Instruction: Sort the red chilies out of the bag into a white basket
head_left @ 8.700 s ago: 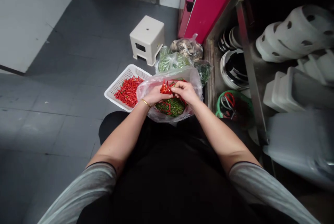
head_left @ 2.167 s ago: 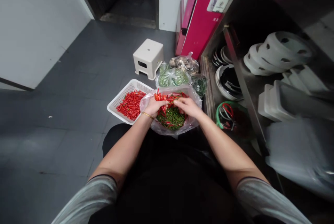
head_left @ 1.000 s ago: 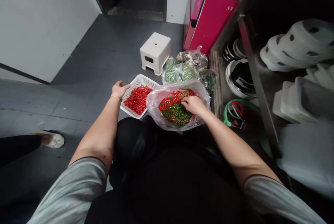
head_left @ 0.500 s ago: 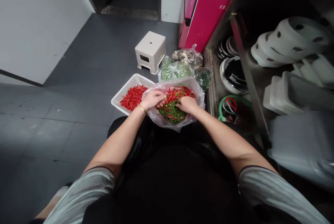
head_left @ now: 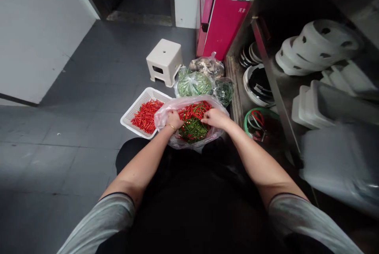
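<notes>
A clear plastic bag (head_left: 161,116) lies wide open in front of my knees, with red chilies (head_left: 197,108) and a heap of green stems (head_left: 194,130) inside. My left hand (head_left: 174,120), with a gold bracelet at the wrist, is curled closed at the bag's left side; what it holds is hidden. Over the right part of the heap, my right hand (head_left: 216,118) is closed with fingertips pinched at the stems, their hold too small to make out. Left of the bag, red chilies (head_left: 146,115) fill part of a white perforated basket (head_left: 129,115).
Beyond the bag are a white stool (head_left: 164,58) and bags of green vegetables (head_left: 195,83) and mushrooms (head_left: 207,66). On the right, a metal shelf (head_left: 275,84) holds white containers (head_left: 318,102). Below sits a green basin (head_left: 247,121) with scissors. A pink cabinet (head_left: 225,17) stands behind.
My left hand has moved down from above the chilies and turned, its fingers now at the bag's left side. My right hand stays over the heap. The view has shifted slightly.
</notes>
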{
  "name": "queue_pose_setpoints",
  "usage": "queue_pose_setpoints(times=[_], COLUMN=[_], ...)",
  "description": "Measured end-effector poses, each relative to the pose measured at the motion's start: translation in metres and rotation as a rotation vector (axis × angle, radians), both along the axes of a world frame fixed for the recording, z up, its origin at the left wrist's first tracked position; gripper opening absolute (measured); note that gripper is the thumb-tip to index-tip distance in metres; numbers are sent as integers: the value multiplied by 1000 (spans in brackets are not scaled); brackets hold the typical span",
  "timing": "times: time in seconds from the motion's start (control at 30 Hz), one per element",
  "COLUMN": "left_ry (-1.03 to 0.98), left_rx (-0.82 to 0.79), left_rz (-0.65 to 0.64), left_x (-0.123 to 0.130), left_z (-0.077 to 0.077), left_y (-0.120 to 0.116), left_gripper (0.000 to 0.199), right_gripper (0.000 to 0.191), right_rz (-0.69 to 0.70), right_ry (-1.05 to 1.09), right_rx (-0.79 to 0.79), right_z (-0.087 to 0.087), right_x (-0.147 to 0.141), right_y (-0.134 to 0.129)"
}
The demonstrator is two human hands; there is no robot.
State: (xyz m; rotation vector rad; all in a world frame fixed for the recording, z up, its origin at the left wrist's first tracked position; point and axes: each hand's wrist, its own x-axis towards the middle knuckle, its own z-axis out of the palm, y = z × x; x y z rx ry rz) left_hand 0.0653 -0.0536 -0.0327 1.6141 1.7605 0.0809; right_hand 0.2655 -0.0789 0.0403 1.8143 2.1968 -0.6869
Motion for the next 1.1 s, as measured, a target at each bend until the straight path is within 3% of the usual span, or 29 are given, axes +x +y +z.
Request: queue_pose_setpoints(times=[0.13, 0.3, 0.37, 0.5, 0.57, 0.67, 0.77, 0.87, 0.97, 1.1], left_ry=[-330, -988, -974, -333, -143, -314, -693, -939, -1000, -924], left_rx=[88, -137, -112, 92, 189, 261, -8, -263, -314, -267], left_rz=[39, -44, -85, -39, 2, 17, 63, 197, 233, 25], left_x=[3, -3, -11, -36, -45, -43, -20, 3, 7, -5], left_z=[4, 13, 15, 21, 27, 35, 34, 28, 25, 30], left_y=[7, 9, 13, 23, 25, 17, 3, -8, -11, -10], left_gripper=[64, 57, 49, 38, 36, 33, 37, 38, 30, 24], right_gripper=[34, 34, 33, 30, 27, 28, 31, 27, 26, 42], right_rz=[-170, -230, -235, -241, -260, -352, -435, -328, -186, -414], right_ry=[153, 161, 63, -60, -14, 226, 529, 620, 618, 772], right_rx=[100, 144, 150, 149, 159, 122, 71, 99, -6, -205], right_z=[10, 3, 1, 0, -3, -11, -22, -31, -35, -35], right_x=[12, 6, 4, 8, 13, 11, -10, -34, -39, -26], right_y=[1, 1, 2, 1, 1, 0, -9, -22, -27, -16])
